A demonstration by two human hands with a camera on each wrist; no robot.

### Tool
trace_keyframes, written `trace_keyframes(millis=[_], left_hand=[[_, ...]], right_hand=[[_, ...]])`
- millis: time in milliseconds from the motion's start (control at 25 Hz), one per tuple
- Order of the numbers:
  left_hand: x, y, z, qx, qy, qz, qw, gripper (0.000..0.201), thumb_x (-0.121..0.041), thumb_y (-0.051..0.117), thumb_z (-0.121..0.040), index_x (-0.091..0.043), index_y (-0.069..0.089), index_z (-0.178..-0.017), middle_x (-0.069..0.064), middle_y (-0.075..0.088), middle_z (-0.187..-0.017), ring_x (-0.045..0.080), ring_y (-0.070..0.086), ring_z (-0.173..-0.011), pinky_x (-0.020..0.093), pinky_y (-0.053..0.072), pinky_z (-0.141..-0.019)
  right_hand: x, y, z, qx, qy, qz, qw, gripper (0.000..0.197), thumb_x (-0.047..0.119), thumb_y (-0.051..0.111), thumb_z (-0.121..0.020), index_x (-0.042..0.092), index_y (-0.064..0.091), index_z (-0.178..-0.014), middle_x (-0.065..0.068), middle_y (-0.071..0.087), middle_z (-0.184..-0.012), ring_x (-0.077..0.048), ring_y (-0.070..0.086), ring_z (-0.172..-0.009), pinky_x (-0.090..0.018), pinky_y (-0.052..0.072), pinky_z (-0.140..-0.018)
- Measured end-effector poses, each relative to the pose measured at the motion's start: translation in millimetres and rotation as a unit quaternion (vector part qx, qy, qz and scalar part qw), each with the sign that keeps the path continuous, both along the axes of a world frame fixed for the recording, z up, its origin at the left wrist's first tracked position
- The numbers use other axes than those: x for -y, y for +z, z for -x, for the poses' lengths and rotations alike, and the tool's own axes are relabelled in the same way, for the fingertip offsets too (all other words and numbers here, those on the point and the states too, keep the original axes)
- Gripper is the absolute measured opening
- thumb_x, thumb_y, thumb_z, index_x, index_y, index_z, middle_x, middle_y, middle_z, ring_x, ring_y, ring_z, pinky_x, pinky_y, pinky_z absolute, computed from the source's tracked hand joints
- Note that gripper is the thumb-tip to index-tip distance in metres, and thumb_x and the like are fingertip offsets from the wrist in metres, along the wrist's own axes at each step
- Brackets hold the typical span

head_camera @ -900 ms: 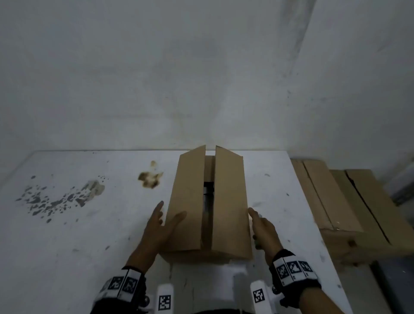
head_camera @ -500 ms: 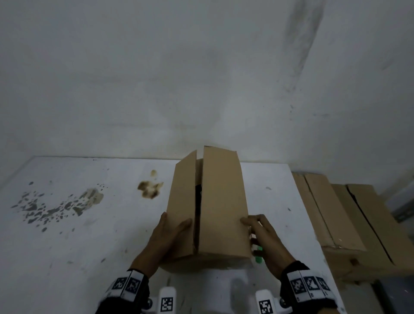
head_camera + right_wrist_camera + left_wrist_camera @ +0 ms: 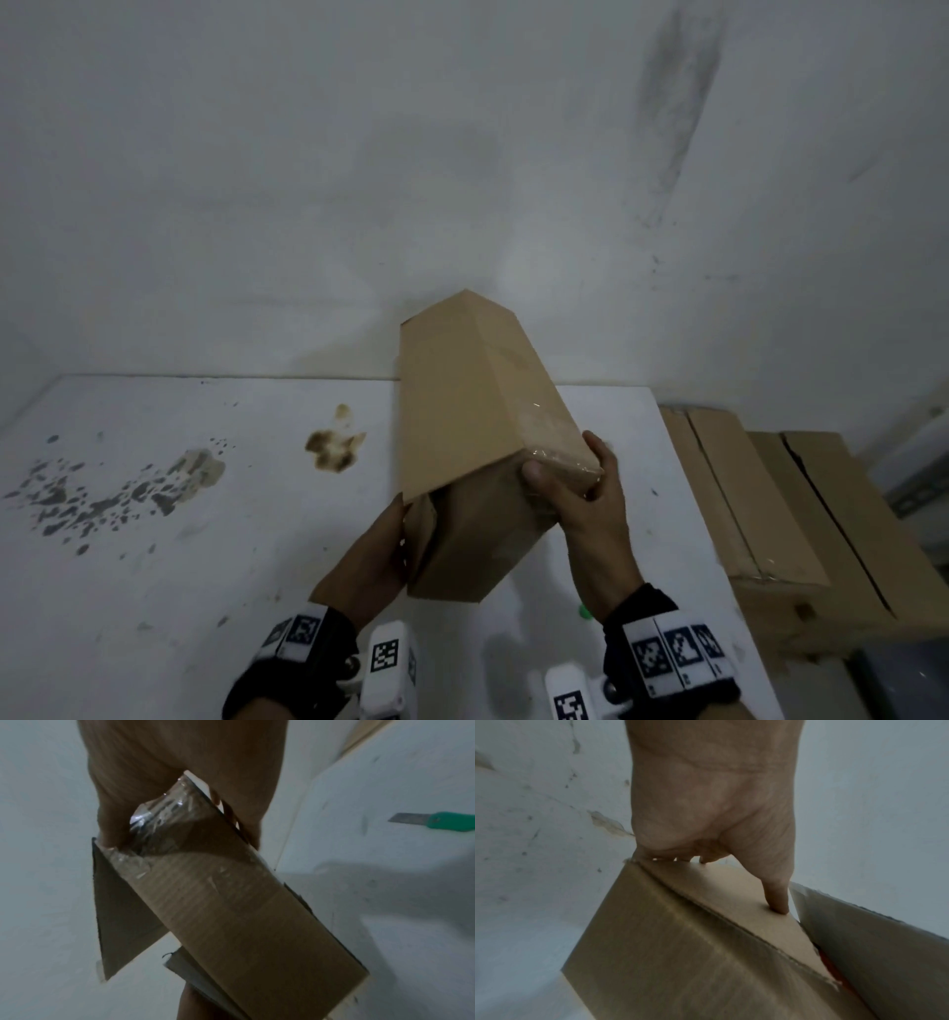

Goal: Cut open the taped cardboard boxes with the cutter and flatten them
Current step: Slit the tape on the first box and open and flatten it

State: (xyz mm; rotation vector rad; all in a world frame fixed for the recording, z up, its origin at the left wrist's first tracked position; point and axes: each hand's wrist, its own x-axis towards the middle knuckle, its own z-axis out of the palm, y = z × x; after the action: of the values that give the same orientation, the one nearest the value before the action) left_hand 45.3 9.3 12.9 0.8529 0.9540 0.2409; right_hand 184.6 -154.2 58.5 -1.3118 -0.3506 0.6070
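Observation:
A brown cardboard box point(image 3: 462, 411) is held tilted above the white table point(image 3: 154, 565), its far end pointing up toward the wall. My left hand point(image 3: 398, 534) grips its lower near edge; in the left wrist view the thumb point(image 3: 780, 902) presses on a flap of the box point(image 3: 680, 953) and the fingers curl behind the edge. My right hand point(image 3: 565, 473) pinches the near upper corner, which is covered in clear tape point(image 3: 164, 815). The green cutter point(image 3: 437, 823) lies on the table with its blade out; only a green bit of the cutter point(image 3: 583, 610) shows by my right wrist.
Several more cardboard boxes point(image 3: 770, 514) are stacked to the right of the table. The tabletop carries brown stains point(image 3: 334, 447) and grey chipped patches point(image 3: 102, 498) on the left. A plain wall stands close behind the table.
The box lay on the table with its top flaps parted and my hands at its sides. Both hands now grip it, and it has been lifted and tipped up.

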Motion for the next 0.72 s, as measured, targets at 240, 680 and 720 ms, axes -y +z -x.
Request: trace_keyframes(millis=[240,680,720], left_hand=[[-30.8,-1.0,26.2,-0.015,0.069,-0.129,0.989,0.054,-0.025,0.068,-0.093,-0.027,0.048,-0.142,-0.008,0.050,-0.143,0.022,0.048,-0.130,0.048,0.042,-0.107],[-4.9,25.2,-15.6,-0.028,-0.026,-0.131,0.991,0.067,-0.074,0.037,-0.093,-0.022,0.065,-0.125,0.007,0.073,-0.116,0.025,0.070,-0.105,0.047,0.053,-0.097],[-4.1,25.8,-19.0,-0.038,-0.032,-0.137,0.989,0.067,-0.075,0.037,-0.093,-0.023,0.065,-0.125,0.007,0.072,-0.118,0.025,0.070,-0.106,0.048,0.053,-0.096]], right_hand=[[7.0,-29.3,7.0,0.028,0.033,0.064,0.997,0.100,0.069,0.090,-0.036,0.011,0.067,-0.114,-0.001,0.075,-0.104,-0.018,0.069,-0.103,-0.031,0.058,-0.083],[13.3,-48.6,25.0,0.037,0.118,0.113,0.986,0.094,0.096,0.050,-0.060,0.040,0.052,-0.136,0.008,0.062,-0.132,-0.010,0.062,-0.118,-0.042,0.053,-0.100],[12.7,-53.0,20.0,-0.006,0.095,0.132,0.987,0.095,0.099,0.042,-0.060,0.039,0.056,-0.133,0.005,0.064,-0.130,-0.014,0.063,-0.115,-0.045,0.053,-0.100]])
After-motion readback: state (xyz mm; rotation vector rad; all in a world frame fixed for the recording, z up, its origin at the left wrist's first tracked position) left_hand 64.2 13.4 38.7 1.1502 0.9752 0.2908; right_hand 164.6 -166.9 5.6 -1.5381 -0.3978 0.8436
